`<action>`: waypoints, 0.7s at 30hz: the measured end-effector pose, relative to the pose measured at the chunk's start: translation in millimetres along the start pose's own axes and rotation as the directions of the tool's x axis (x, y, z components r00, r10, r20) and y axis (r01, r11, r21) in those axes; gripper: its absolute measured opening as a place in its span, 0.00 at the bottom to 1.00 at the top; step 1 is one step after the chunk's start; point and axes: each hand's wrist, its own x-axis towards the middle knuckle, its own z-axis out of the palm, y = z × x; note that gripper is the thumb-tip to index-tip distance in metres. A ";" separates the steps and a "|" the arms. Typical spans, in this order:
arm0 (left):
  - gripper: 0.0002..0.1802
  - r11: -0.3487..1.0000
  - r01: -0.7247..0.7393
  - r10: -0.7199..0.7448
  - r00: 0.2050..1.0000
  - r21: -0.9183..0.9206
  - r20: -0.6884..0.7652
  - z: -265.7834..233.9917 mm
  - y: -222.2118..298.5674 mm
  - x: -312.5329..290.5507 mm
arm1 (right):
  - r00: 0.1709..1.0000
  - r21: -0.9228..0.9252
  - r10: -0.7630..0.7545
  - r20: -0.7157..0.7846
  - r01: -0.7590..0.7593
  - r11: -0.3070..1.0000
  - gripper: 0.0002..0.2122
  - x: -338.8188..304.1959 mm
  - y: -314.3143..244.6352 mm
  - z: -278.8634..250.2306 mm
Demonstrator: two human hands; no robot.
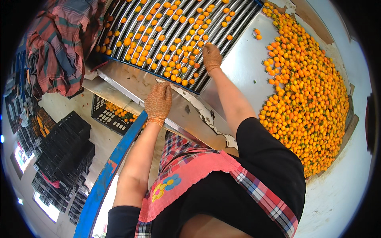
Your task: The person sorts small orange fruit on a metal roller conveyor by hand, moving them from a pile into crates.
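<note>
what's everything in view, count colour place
roller conveyor: one, silver, top
loose fruit: many, orange, on conveyor
fruit heap: one, orange, right
metal sheet: one, silver, beside heap
metal ledge: one, grey, below conveyor
fruit crate: one, black, below ledge
crate stacks: several, black, left
plaid cloth: one, reddish, upper left
blue bar: one, blue, lower left
apron: one, pink plaid, worn
shirt: one, black, worn
left hand: one, orange glove, at ledge
right hand: one, orange glove, at conveyor

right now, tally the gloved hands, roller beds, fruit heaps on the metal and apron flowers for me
Gloved hands (left hand, right hand): 2
Roller bed: 1
Fruit heap: 1
Apron flowers (blue flower, yellow flower): 2
Total: 6
</note>
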 end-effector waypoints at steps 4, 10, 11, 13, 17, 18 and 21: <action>0.06 1.000 0.000 0.000 1.000 0.001 -0.023 1.4 -2.2 -1.0 | 0.993 -0.174 -0.108 0.050 0.115 0.978 0.12 36.4 10.5 -3.4; 0.07 1.000 0.026 -0.026 1.000 -0.017 0.003 -1.5 0.1 -0.6 | 0.985 -0.127 -0.001 0.175 0.023 0.992 0.15 45.0 -7.5 6.9; 0.07 0.999 0.011 -0.012 1.000 -0.035 -0.020 -0.9 -0.1 -0.2 | 0.999 0.018 -0.026 0.024 0.026 1.000 0.17 40.1 -1.8 14.7; 0.07 0.998 0.036 -0.036 0.999 -0.043 0.007 -1.7 0.8 -0.2 | 0.982 0.441 0.106 0.156 -0.165 0.882 0.16 26.6 -7.9 20.1; 0.07 0.998 0.046 -0.046 0.999 -0.032 0.021 -0.7 -0.5 -2.3 | 0.853 0.808 -0.083 0.515 -0.451 0.378 0.13 -23.2 -30.9 17.1; 0.08 0.998 0.051 -0.050 0.998 -0.031 0.023 -0.4 -0.4 -3.2 | 0.822 0.839 -0.199 0.534 -0.485 0.248 0.13 -36.2 -34.8 14.9; 0.09 0.998 0.055 -0.055 0.998 -0.018 0.035 -1.1 -0.7 -3.7 | 0.793 0.822 -0.215 0.570 -0.545 0.167 0.21 -65.6 -44.5 5.6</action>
